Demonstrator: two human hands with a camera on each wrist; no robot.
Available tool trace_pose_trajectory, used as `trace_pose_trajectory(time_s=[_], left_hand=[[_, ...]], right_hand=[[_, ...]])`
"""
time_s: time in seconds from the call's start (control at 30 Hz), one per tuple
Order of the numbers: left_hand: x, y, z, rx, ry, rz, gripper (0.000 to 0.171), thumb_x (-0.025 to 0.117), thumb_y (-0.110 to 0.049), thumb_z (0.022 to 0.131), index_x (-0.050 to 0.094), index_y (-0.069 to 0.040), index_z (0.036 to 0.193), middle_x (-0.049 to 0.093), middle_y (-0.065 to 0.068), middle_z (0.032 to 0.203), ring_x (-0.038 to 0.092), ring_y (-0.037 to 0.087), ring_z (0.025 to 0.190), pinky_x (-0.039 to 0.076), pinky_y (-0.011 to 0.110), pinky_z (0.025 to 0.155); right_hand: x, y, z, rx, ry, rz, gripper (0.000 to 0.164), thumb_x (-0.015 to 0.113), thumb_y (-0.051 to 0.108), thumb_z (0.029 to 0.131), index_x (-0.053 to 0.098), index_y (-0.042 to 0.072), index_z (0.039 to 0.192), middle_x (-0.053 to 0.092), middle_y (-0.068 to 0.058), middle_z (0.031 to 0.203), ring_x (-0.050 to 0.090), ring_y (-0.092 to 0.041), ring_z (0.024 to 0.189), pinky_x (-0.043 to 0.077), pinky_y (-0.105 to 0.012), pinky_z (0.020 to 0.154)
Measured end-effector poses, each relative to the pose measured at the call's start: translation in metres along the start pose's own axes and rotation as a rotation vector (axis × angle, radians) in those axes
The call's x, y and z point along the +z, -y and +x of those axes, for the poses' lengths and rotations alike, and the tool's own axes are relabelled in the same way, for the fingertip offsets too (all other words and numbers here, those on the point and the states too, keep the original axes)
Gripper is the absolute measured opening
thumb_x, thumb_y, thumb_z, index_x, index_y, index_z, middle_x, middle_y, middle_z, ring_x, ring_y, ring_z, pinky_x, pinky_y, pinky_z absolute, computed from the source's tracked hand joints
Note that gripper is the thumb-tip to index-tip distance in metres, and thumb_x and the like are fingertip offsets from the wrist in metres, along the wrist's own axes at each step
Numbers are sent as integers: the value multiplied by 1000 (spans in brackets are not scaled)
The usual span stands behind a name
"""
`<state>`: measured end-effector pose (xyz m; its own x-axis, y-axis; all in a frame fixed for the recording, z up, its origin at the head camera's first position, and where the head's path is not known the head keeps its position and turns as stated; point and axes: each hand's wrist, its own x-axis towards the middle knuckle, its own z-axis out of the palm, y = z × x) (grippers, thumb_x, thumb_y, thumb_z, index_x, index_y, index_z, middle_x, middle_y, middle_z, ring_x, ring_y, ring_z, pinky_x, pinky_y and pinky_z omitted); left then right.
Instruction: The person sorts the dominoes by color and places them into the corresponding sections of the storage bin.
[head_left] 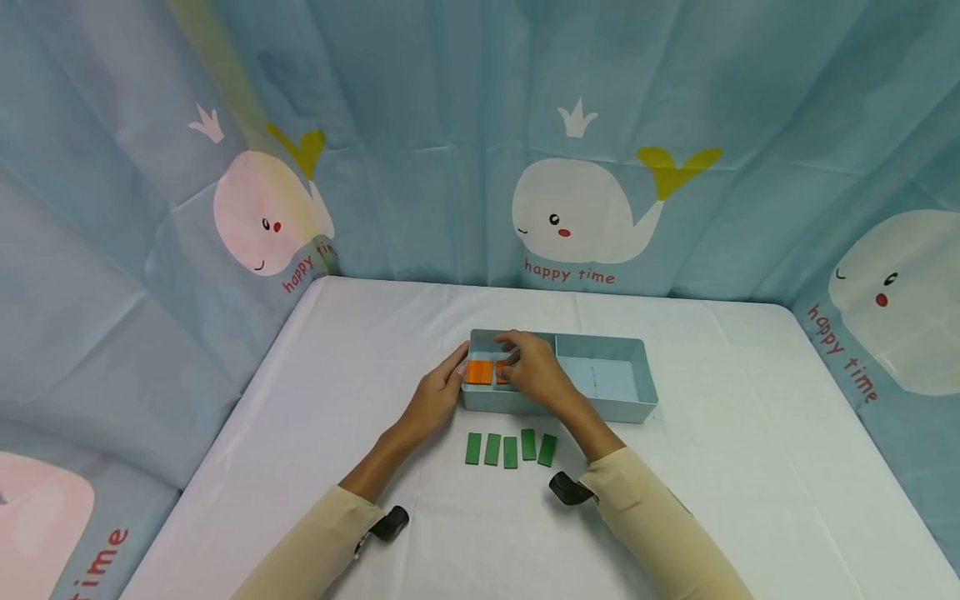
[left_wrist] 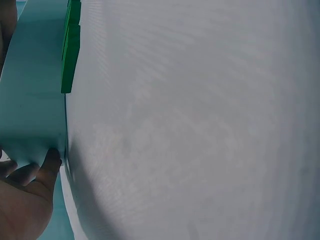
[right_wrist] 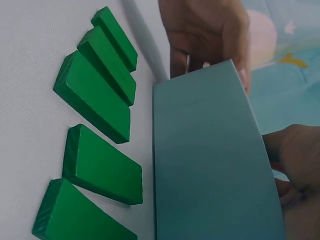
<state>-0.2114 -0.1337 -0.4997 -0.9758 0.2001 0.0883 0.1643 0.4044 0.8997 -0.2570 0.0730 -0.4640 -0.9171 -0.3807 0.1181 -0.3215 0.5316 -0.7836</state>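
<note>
A light blue divided box (head_left: 607, 409) stands on the white table. In its left compartment, orange blocks (head_left: 480, 372) lie side by side. My left hand (head_left: 437, 392) rests against the box's left end, its fingertips touching the outside wall; the left wrist view shows the hand (left_wrist: 27, 200) there too. Reaching over the front wall, my right hand (head_left: 534, 368) is inside the left compartment with thumb and fingers at another orange block (head_left: 502, 372), which it appears to pinch. The hand covers part of that block. Behind the wall in the right wrist view, its fingertips are hidden.
Several green blocks (head_left: 511, 452) lie in a loose row in front of the box, close to its front wall in the right wrist view. The box's right compartment (head_left: 611, 375) has a pale floor. A blue whale-print curtain (head_left: 450, 208) hangs behind the table.
</note>
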Motion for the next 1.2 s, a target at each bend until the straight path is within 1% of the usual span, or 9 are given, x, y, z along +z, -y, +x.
trace_pose_trajectory(time_s=[0.1, 0.23, 0.37, 0.5, 0.73, 0.87, 1.03, 1.2], left_hand=[[0, 0, 0, 1, 2, 8, 53, 41, -18, 117, 30, -8, 168, 33, 6, 173, 30, 27, 160, 27, 51, 130], [0, 1, -1, 5, 1, 8, 53, 41, -18, 117, 30, -7, 168, 33, 6, 173, 30, 27, 160, 26, 51, 130], [0, 1, -1, 7, -3, -1, 53, 40, -18, 117, 30, -7, 168, 33, 5, 173, 30, 26, 160, 26, 51, 130], [1, 1, 0, 11, 1, -3, 53, 40, -18, 117, 30, -8, 168, 32, 5, 173, 29, 25, 160, 26, 49, 131], [0, 2, 0, 33, 0, -6, 53, 40, -20, 117, 29, -8, 168, 32, 7, 173, 28, 26, 161, 25, 51, 130], [0, 2, 1, 30, 1, -11, 53, 40, -23, 117, 29, -11, 168, 32, 5, 173, 28, 25, 161, 25, 49, 131], [0, 3, 1, 25, 1, -8, 53, 40, -20, 117, 30, -8, 168, 31, 5, 173, 28, 24, 161, 25, 49, 131], [0, 2, 0, 9, 1, -4, 53, 39, -22, 117, 29, -8, 168, 31, 1, 174, 27, 20, 161, 24, 46, 132]], right_hand=[[-1, -1, -2, -17, -18, 29, 51, 77, -6, 92, 64, 0, 141, 68, -24, 129, 73, -35, 107, 65, -41, 84], [-4, 0, -6, -26, -49, 76, 49, 77, -3, 94, 65, 3, 141, 70, -22, 127, 73, -31, 104, 64, -40, 82], [-6, 0, -10, -36, -107, 104, 48, 78, -2, 94, 66, 6, 140, 71, -21, 121, 72, -28, 100, 62, -37, 78], [-9, -1, -16, -54, -150, 123, 47, 78, -2, 94, 67, 7, 138, 72, -21, 116, 71, -28, 97, 60, -38, 76], [-14, -4, -26, -99, -169, 149, 47, 79, 0, 94, 66, 3, 139, 73, -19, 113, 71, -25, 94, 63, -42, 86], [-17, -5, -34, -107, -179, 165, 48, 81, 2, 93, 66, 3, 139, 73, -19, 113, 70, -23, 94, 63, -38, 85], [-22, -7, -43, -115, -173, 189, 46, 82, 5, 93, 67, 7, 137, 72, -20, 112, 70, -22, 93, 62, -27, 82], [-28, -7, -54, -102, -154, 221, 45, 81, 5, 94, 68, 11, 136, 72, -17, 113, 70, -21, 93, 61, -26, 81]])
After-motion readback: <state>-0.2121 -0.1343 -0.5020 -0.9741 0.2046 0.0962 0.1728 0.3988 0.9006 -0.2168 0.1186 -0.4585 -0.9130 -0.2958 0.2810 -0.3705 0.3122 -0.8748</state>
